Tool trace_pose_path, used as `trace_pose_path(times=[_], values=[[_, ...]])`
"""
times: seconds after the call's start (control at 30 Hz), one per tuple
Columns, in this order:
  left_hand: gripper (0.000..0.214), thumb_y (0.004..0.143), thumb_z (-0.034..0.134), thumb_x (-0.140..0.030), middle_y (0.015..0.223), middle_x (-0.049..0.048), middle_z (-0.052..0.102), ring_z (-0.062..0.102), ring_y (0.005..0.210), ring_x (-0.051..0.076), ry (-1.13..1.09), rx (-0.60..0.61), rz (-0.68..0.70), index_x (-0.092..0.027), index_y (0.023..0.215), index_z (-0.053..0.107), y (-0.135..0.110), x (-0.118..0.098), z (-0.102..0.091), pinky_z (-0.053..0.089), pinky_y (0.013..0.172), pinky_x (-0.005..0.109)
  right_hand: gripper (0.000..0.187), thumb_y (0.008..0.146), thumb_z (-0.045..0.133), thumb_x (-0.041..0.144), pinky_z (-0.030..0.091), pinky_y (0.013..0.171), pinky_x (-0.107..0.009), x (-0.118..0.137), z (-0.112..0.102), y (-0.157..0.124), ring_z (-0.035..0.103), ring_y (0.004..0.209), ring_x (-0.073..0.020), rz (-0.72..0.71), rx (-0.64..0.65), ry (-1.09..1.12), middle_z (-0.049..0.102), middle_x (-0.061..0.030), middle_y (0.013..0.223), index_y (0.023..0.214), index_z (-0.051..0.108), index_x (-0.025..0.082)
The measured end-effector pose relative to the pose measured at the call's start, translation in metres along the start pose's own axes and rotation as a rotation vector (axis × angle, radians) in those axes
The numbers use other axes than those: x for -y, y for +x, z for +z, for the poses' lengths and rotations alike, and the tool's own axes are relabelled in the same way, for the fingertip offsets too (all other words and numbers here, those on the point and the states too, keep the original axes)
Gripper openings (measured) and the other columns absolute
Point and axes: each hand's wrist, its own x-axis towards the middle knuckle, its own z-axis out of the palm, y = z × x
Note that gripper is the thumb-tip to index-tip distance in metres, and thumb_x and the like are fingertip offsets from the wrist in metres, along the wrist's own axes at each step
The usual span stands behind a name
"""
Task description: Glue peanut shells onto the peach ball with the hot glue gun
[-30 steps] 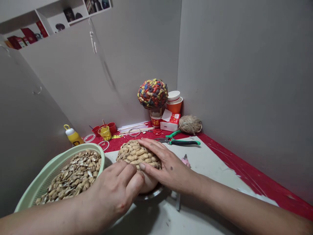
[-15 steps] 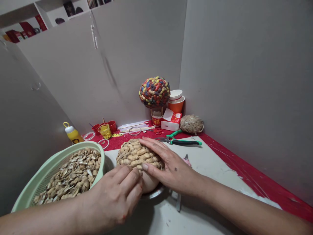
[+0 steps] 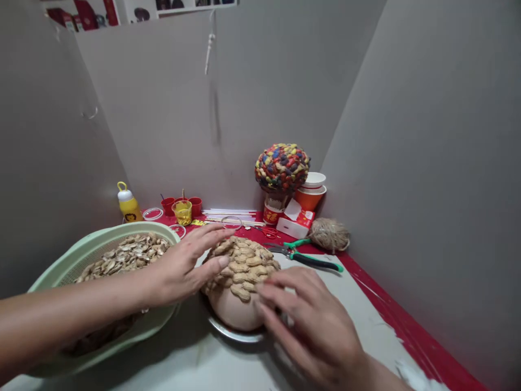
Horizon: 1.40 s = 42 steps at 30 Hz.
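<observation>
centrally, near the front edge of the table: a ball (image 3: 240, 271), seated in a shallow metal dish (image 3: 232, 332). the ball is round, so it has no real long axis. its peanut-shell cap faces up and slightly away; the bare tan part faces down and toward the person. the shells on it lie mostly crosswise, in rough rows.

left hand (image 3: 183, 269): open, fingers spread wide and laid flat against the ball's left side, thumb low, closed on nothing.

right hand (image 3: 313, 326): open too, fingers spread, tips at the ball's lower right edge. it is blurred, so i cannot tell if it touches.

just left of the ball is a pale green basket (image 3: 93, 247) heaped with loose peanut shells (image 3: 126, 255); the left forearm crosses over it.

surface: white sheet (image 3: 203, 364) under the dish, red cloth (image 3: 391, 320) round its far and right edges. on the cloth are green-handled pliers (image 3: 309, 259) just behind the ball, a twine ball (image 3: 329, 234), a painted shell ball (image 3: 282, 167) on a cup, stacked paper cups (image 3: 311, 190) and a yellow bottle (image 3: 128, 203) far left.

room: plain grey walls (image 3: 427, 136) close on three sides, with a shelf along the top edge.
</observation>
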Motion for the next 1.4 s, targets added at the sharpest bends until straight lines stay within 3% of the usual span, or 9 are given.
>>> trace_pose_path(times=[0.1,0.2,0.43,0.77,1.23,1.4], values=[[0.054,0.099,0.036,-0.044,0.155,0.0143,0.033,0.031,0.143,0.028,-0.063,0.172,-0.065,-0.02,0.148,0.034,0.012,0.011,0.009,0.037,0.11,0.053,0.02,0.086,0.057,0.006,0.045,0.07,-0.035,0.01,0.003,0.002,0.059,0.075,-0.0185,-0.145,0.064,-0.127,0.066,-0.0053,0.083,0.102,0.062,0.017],[0.059,0.098,0.036,-0.05,0.155,0.0159,0.033,0.032,0.142,0.03,-0.097,0.231,-0.068,-0.02,0.149,0.032,0.02,0.016,0.02,0.036,0.109,0.054,0.017,0.091,0.053,0.009,0.043,0.067,-0.035,0.012,0.01,0.004,0.059,0.072,-0.0193,-0.208,0.074,-0.279,0.068,-0.007,0.082,0.103,0.064,0.015],[0.062,0.096,0.04,-0.051,0.153,0.0183,0.035,0.031,0.142,0.032,-0.207,0.253,-0.074,-0.019,0.148,0.032,0.028,0.024,0.038,0.036,0.109,0.053,0.019,0.087,0.057,0.007,0.043,0.062,-0.036,0.012,0.018,-0.002,0.06,0.071,-0.0221,-0.207,0.116,-0.373,0.069,-0.0104,0.083,0.104,0.062,0.012],[0.061,0.092,0.049,-0.048,0.149,0.0148,0.042,0.037,0.138,0.032,-0.331,0.26,-0.144,-0.018,0.144,0.041,0.029,0.021,0.039,0.031,0.113,0.047,0.012,0.084,0.067,0.007,0.045,0.061,-0.034,0.019,0.029,-0.006,0.058,0.068,-0.0201,-0.097,0.01,-0.375,0.066,-0.0109,0.077,0.094,0.061,0.009],[0.051,0.09,0.051,-0.045,0.136,0.0116,0.053,0.045,0.129,0.03,-0.378,0.206,-0.113,-0.019,0.134,0.05,0.031,0.023,0.042,0.037,0.108,0.046,0.008,0.087,0.061,0.007,0.042,0.061,-0.031,0.021,0.03,-0.007,0.055,0.063,-0.0171,0.038,0.005,-0.322,0.061,-0.0046,0.069,0.087,0.057,0.015],[0.051,0.09,0.052,-0.045,0.133,0.0119,0.055,0.048,0.126,0.029,-0.374,0.194,-0.108,-0.019,0.134,0.051,0.031,0.023,0.044,0.038,0.107,0.044,0.008,0.087,0.061,0.007,0.042,0.061,-0.032,0.022,0.024,-0.003,0.056,0.064,-0.0179,0.0,0.079,-0.357,0.063,-0.0061,0.07,0.087,0.056,0.013]])
